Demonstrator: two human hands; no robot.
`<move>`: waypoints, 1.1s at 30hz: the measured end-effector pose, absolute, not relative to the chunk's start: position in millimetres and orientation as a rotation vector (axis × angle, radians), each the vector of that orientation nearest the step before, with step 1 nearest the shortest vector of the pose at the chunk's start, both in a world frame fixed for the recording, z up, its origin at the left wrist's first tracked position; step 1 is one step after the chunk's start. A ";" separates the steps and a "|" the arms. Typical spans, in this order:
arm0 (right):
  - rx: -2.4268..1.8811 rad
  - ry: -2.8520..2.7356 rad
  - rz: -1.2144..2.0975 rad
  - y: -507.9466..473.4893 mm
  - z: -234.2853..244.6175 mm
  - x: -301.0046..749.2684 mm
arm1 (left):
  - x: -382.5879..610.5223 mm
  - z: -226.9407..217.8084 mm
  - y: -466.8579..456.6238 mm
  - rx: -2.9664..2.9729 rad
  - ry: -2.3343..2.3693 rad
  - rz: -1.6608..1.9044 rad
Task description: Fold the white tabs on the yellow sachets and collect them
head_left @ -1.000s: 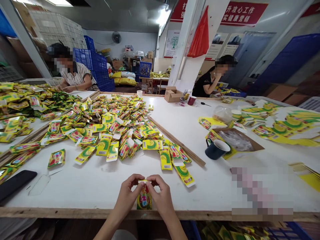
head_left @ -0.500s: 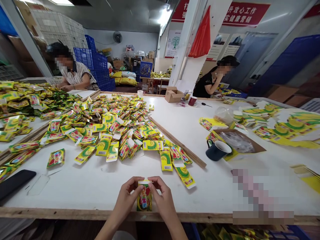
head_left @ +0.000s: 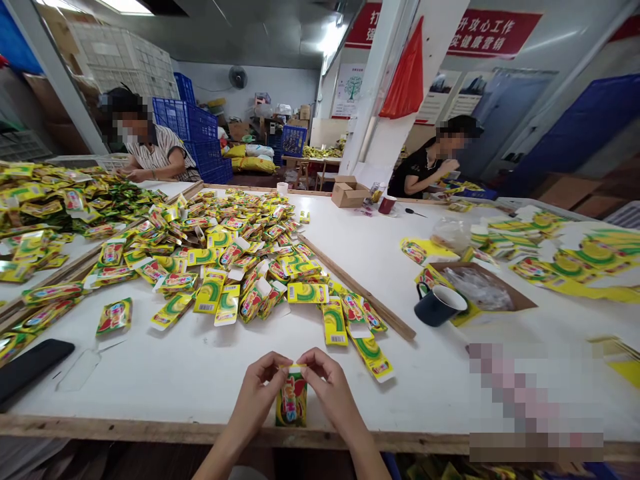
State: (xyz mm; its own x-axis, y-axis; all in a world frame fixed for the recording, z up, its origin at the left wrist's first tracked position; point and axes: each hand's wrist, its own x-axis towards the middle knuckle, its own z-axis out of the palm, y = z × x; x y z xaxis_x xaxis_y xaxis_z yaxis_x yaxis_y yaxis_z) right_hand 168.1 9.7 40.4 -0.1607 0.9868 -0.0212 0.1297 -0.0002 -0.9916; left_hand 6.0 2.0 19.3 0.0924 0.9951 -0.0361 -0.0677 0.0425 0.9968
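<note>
A small yellow and green printed carton [head_left: 291, 403] stands upright at the table's front edge, its colourful lettering facing me. My left hand [head_left: 263, 387] pinches its upper left side between thumb and fingers. On the upper right, my right hand [head_left: 323, 383] pinches it the same way. The fingertips of both hands meet near the white top flap, which they partly hide. Beyond my hands spreads a heap of similar cartons [head_left: 215, 247], several with white end flaps sticking out.
A wooden strip [head_left: 357, 287] borders the heap on the right. Beside it stand a dark mug [head_left: 439, 305] and an open box with clear plastic bags [head_left: 480, 287]. A black phone [head_left: 35, 370] lies at left. Two people [head_left: 155, 150] sit across the table, one on each side.
My fingers have drawn closer together over the carton's top, and less of the white flap shows. Across the table, the person at right has lowered a hand from the face.
</note>
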 end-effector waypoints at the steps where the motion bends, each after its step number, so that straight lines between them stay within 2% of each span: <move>1: -1.236 -1.419 1.276 10.5 40.0 167.7 | 6.2 19.5 1.9 1.169 1.112 1.148; 25: -1.154 -1.405 1.203 -17.2 22.8 153.9 | 7.9 16.7 -12.0 1.357 1.166 1.162; 29: -1.215 -1.423 1.009 -23.9 24.2 166.3 | 3.6 19.3 -10.9 1.492 1.174 1.163; 33: -1.506 -1.329 0.632 -52.6 31.5 246.5 | -21.0 28.4 21.2 1.725 1.423 1.262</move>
